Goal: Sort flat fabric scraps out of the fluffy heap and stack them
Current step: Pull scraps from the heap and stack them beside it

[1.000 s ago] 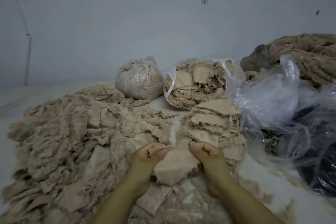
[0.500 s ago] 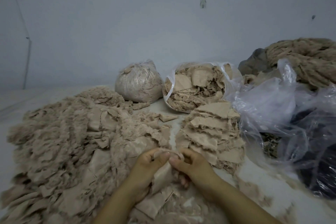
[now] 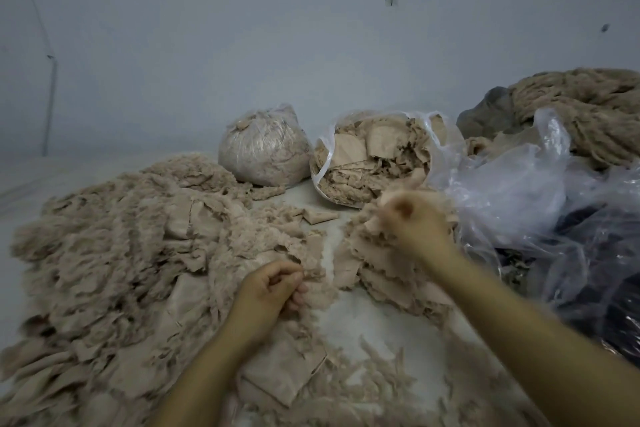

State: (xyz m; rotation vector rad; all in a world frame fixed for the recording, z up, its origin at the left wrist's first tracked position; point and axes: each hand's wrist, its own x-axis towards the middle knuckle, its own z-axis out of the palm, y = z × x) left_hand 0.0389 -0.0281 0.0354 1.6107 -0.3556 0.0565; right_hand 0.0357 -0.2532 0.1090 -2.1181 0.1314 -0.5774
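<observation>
A wide fluffy beige heap [image 3: 114,253] covers the left of the white surface, with flat scraps mixed into it. A stack of flat beige scraps [image 3: 381,263] stands right of the heap. My right hand [image 3: 412,218] is blurred above the top of that stack, its fingers curled round a beige scrap [image 3: 384,215]. My left hand [image 3: 273,288] rests at the heap's right edge, fingers curled and pinching fluffy fibre there. Another flat scrap [image 3: 284,374] lies near my left forearm.
A tied clear bag of fluff [image 3: 263,152] and an open bag of scraps [image 3: 377,163] stand at the back. Loose clear plastic [image 3: 519,198] over dark bags crowds the right. A rope-like beige bundle [image 3: 588,111] lies at far right. A wall [image 3: 242,28] closes the back.
My right hand has gone from in front of me up and right to the top of the stack, taking the flat scrap along. My left hand stayed by the heap's edge.
</observation>
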